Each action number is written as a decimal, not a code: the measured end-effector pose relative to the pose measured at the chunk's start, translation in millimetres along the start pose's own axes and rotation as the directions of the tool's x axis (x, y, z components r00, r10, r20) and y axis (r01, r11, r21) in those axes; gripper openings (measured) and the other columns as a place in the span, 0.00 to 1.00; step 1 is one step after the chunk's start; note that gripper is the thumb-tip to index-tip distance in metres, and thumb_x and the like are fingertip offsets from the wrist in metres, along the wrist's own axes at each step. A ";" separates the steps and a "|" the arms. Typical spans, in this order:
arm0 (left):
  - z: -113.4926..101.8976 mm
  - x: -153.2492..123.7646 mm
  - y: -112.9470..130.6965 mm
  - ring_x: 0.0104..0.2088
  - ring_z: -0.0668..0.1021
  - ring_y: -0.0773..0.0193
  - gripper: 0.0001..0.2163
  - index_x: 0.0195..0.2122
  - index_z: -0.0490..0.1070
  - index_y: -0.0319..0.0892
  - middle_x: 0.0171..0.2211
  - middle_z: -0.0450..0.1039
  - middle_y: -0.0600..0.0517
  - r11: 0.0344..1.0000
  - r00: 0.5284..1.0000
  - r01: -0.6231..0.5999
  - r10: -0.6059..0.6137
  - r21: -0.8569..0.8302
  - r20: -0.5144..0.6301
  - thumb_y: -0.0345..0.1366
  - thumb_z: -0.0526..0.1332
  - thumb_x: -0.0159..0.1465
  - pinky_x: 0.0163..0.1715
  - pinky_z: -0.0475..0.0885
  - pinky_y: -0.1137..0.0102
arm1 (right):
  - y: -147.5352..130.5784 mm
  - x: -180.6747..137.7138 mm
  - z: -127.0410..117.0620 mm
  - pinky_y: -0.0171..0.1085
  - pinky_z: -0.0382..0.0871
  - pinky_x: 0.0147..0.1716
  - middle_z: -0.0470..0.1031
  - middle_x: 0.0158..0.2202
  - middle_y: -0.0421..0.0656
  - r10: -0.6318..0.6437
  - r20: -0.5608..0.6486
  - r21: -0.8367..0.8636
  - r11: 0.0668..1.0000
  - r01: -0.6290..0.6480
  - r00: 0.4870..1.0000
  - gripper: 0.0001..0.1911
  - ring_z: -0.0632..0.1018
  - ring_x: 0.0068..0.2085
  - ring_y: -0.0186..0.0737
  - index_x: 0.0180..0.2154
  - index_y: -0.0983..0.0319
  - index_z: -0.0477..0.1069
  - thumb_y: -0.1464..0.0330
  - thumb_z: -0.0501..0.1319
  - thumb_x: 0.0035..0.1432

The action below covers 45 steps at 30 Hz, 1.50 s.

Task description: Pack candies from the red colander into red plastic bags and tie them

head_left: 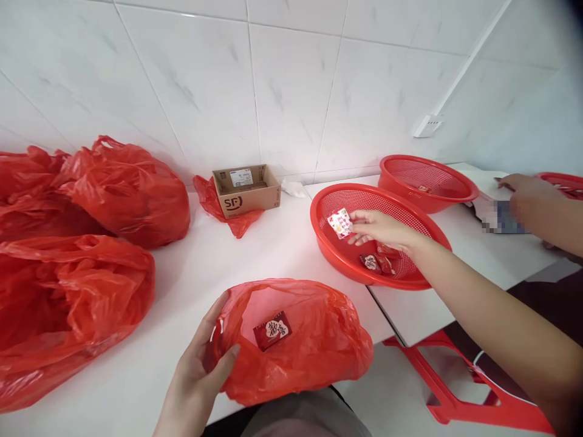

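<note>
My left hand (197,364) grips the left rim of a red plastic bag (323,358), thumb inside the opening and fingers outside. The bag's mouth is spread open at the table's front edge. Inside it lies a dark red packet (273,331) with a pale label and dark characters. My right hand (380,230) pinches a small square white packet (339,223) with a red and pink pattern. It is held over a red perforated plastic basket (334,258). Several red packets (385,262) lie in the bottom of that basket, partly hidden beneath my right hand.
Bulging red plastic bags (132,194) crowd the table's left side. A small cardboard box (250,200) stands near the tiled wall. Behind my basket is a second red basket (428,203). At far right, another person's hand (531,191) is over the table. A red stool (455,400) stands below.
</note>
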<state>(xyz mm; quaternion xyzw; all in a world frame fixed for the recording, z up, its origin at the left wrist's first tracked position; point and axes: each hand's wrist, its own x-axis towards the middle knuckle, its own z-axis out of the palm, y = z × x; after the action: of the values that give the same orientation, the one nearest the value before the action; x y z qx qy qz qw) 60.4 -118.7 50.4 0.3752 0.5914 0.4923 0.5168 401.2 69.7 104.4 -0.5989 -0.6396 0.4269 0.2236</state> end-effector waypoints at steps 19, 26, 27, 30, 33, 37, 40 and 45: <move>6.6 -6.0 7.5 0.61 0.69 0.54 0.37 0.67 0.54 0.52 0.62 0.66 0.50 0.998 1.000 0.016 -0.017 -0.059 -0.005 0.40 0.67 0.58 0.50 0.74 0.73 | -42.3 -71.8 65.6 0.36 0.73 0.32 0.79 0.43 0.42 -0.346 0.001 -0.279 0.901 0.332 0.938 0.16 0.79 0.32 0.37 0.51 0.54 0.71 0.63 0.54 0.63; 4.1 -10.0 3.9 0.63 0.67 0.61 0.33 0.65 0.57 0.56 0.65 0.61 0.56 0.996 1.000 0.021 -0.019 -0.084 0.021 0.40 0.66 0.59 0.52 0.69 0.79 | 11.0 -37.2 4.3 0.44 0.70 0.35 0.76 0.47 0.51 0.142 0.077 -0.786 0.617 -0.028 0.987 0.22 0.79 0.38 0.50 0.53 0.57 0.70 0.64 0.60 0.56; 3.9 -10.2 3.7 0.62 0.67 0.61 0.33 0.65 0.57 0.56 0.65 0.62 0.56 0.996 0.999 0.024 -0.022 -0.084 0.022 0.40 0.66 0.59 0.52 0.70 0.79 | 21.4 -32.9 4.3 0.45 0.70 0.37 0.76 0.45 0.52 0.181 0.102 -0.800 0.599 -0.027 0.978 0.19 0.78 0.41 0.52 0.50 0.57 0.72 0.64 0.61 0.55; 4.4 -10.6 4.3 0.62 0.68 0.59 0.34 0.65 0.57 0.55 0.65 0.63 0.54 0.997 1.000 0.022 -0.021 -0.075 0.011 0.40 0.66 0.59 0.52 0.71 0.77 | 40.7 -23.2 8.1 0.46 0.69 0.38 0.76 0.41 0.53 0.207 0.108 -0.795 0.605 -0.040 0.972 0.12 0.77 0.44 0.56 0.41 0.58 0.74 0.65 0.63 0.52; 5.2 -11.2 5.4 0.62 0.68 0.58 0.34 0.65 0.57 0.54 0.65 0.62 0.53 0.997 1.000 0.017 -0.018 -0.073 -0.003 0.40 0.67 0.58 0.52 0.71 0.77 | 42.7 -18.1 6.3 0.44 0.69 0.34 0.76 0.35 0.52 0.229 0.121 -0.780 0.624 -0.050 0.966 0.08 0.78 0.38 0.53 0.35 0.59 0.73 0.65 0.64 0.51; 3.2 -11.0 3.6 0.62 0.67 0.59 0.34 0.65 0.57 0.54 0.65 0.62 0.53 0.997 1.000 0.012 -0.013 -0.077 -0.004 0.40 0.66 0.59 0.51 0.71 0.78 | 33.8 -17.0 -2.0 0.40 0.70 0.30 0.76 0.31 0.46 0.192 0.156 -0.546 0.834 -0.078 0.969 0.04 0.77 0.30 0.42 0.33 0.59 0.69 0.66 0.59 0.55; 0.3 -9.2 0.6 0.61 0.69 0.58 0.34 0.66 0.56 0.55 0.64 0.63 0.53 0.998 1.000 0.016 -0.016 -0.055 0.004 0.41 0.66 0.58 0.50 0.71 0.77 | 22.6 -22.4 0.9 0.38 0.72 0.35 0.76 0.34 0.43 0.002 0.005 -0.048 0.999 -0.001 1.000 0.04 0.77 0.32 0.37 0.35 0.59 0.68 0.69 0.59 0.54; -1.1 -5.9 -1.4 0.61 0.69 0.61 0.33 0.65 0.58 0.57 0.64 0.64 0.56 0.999 1.000 0.013 -0.014 -0.040 -0.005 0.41 0.67 0.58 0.51 0.70 0.80 | -8.7 -43.4 20.6 0.40 0.74 0.39 0.77 0.40 0.42 -0.153 -0.082 0.362 0.916 0.172 0.985 0.16 0.78 0.37 0.37 0.46 0.57 0.68 0.68 0.64 0.55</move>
<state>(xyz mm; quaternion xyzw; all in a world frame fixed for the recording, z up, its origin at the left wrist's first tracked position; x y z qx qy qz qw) 60.5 -124.9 50.4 0.3595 0.5854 0.5015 0.5259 387.7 23.1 110.3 -0.5021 -0.5897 0.5034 0.3831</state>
